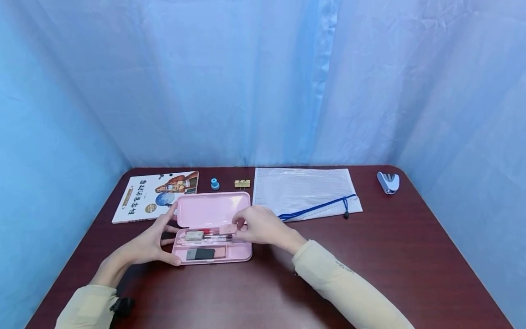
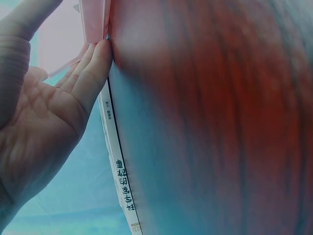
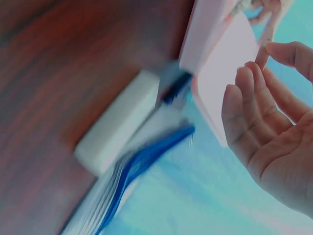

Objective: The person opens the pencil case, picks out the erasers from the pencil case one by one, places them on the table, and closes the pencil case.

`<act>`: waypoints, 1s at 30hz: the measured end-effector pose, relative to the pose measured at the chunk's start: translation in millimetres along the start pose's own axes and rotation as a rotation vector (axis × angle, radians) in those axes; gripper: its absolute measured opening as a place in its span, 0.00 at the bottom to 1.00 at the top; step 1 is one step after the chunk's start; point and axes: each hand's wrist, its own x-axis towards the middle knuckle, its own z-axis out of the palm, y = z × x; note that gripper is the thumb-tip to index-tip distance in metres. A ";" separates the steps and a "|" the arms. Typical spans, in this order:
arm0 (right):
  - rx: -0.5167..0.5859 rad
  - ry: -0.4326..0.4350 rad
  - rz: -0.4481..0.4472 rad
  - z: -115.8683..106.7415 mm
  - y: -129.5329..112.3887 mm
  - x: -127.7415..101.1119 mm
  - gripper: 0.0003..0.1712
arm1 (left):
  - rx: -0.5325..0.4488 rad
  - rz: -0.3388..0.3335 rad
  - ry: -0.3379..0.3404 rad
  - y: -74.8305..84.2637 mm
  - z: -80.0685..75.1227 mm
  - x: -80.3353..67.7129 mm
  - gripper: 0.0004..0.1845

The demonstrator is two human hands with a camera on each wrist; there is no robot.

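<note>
At the left of the dark red wooden table we see a white illustrated book. Our left hand, fingers spread, steadies the left end of the open pink plastic pencil case near the table's front middle. Our right hand pinches a small pink eraser above the case's tray. Behind lies a white mesh zipper pouch.

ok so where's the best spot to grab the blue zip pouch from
Probably the near long edge of the mesh pouch, by the blue zipper. It lies flat on the table, so a pinch from the front at that thicker zipper seam gives something to grip. The right hand is closest; it now pinches a pink eraser over the pencil case.
</note>
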 end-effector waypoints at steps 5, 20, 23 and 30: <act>0.001 0.064 -0.019 -20.8 17.6 -18.8 0.10 | -0.002 0.001 -0.003 0.2 -1.3 -0.4 0.74; -0.030 0.191 -0.032 -62.1 88.1 -94.1 0.08 | -0.011 0.004 -0.002 -1.3 -0.9 -0.8 0.73; -0.016 0.156 -0.018 -64.8 97.5 -107.1 0.09 | -0.011 0.001 -0.001 -1.9 -1.1 -1.6 0.73; 0.003 0.095 0.026 -60.4 118.6 -128.1 0.10 | -0.012 -0.004 -0.002 -2.2 0.2 -1.1 0.74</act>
